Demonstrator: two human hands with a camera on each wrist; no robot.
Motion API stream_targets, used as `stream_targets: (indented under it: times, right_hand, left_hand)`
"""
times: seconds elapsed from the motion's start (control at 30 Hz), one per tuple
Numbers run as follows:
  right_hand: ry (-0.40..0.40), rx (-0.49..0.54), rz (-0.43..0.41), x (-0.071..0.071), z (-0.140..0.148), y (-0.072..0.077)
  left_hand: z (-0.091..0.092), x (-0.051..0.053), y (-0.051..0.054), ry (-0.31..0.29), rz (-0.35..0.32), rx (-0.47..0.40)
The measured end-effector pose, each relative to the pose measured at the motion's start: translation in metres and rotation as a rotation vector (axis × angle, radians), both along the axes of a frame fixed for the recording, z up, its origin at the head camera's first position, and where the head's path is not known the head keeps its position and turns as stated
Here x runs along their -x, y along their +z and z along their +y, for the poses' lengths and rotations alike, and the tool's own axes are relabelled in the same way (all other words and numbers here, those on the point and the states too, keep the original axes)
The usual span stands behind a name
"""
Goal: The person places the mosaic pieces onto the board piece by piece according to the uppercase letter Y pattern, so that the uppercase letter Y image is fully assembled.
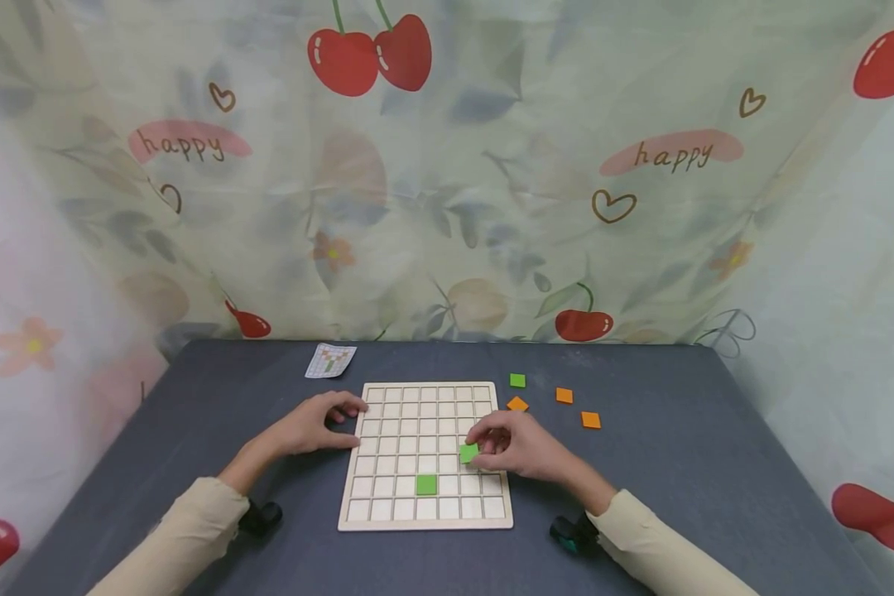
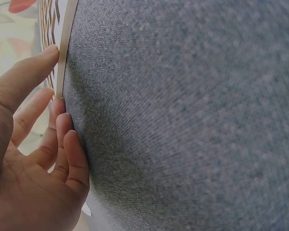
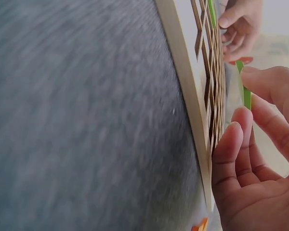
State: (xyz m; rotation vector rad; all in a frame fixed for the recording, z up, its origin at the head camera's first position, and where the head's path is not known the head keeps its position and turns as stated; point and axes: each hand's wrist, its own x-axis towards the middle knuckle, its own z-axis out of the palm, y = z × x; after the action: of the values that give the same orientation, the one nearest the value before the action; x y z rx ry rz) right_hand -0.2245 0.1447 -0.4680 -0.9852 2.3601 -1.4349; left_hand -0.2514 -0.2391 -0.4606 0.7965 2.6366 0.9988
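Observation:
A pale wooden grid board (image 1: 425,525) lies on the dark table, with one green square tile (image 1: 426,485) seated in a cell of its second row from the front. My right hand (image 1: 523,447) pinches another green tile (image 3: 246,91) between thumb and fingers, over the right part of the grid. In the right wrist view this tile is tilted on edge, apart from the board. At the board's left edge rests my left hand (image 1: 309,426), its thumb and fingertips touching the rim (image 2: 63,57) without wrapping round it.
Beyond the board's right side lie a loose green tile (image 1: 517,380) and orange tiles (image 1: 564,396), the nearest orange one partly behind my right hand. A small printed pattern card (image 1: 331,361) lies at the back left. Patterned curtains (image 1: 447,207) hang behind the table (image 1: 663,463).

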Motion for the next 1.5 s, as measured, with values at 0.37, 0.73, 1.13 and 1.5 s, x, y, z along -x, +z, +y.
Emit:
stream_targets:
  times: [0.37, 0.73, 1.13, 1.5]
  right_hand:
    - [0.03, 0.001, 0.031, -0.002, -0.019, 0.003]
    - [0.035, -0.029, 0.017, -0.002, -0.036, 0.002]
    - [0.034, -0.077, 0.013, -0.004, -0.051, 0.003]
    - [0.011, -0.128, 0.023, -0.006, -0.059, 0.006]
  left_hand:
    - [0.002, 0.001, 0.0, 0.005, -0.014, -0.005]
    - [0.002, 0.003, 0.0, 0.015, -0.014, 0.018]
    - [0.003, 0.001, 0.001, 0.023, -0.022, 0.019]
    - [0.004, 0.0, 0.004, 0.024, -0.018, 0.02]
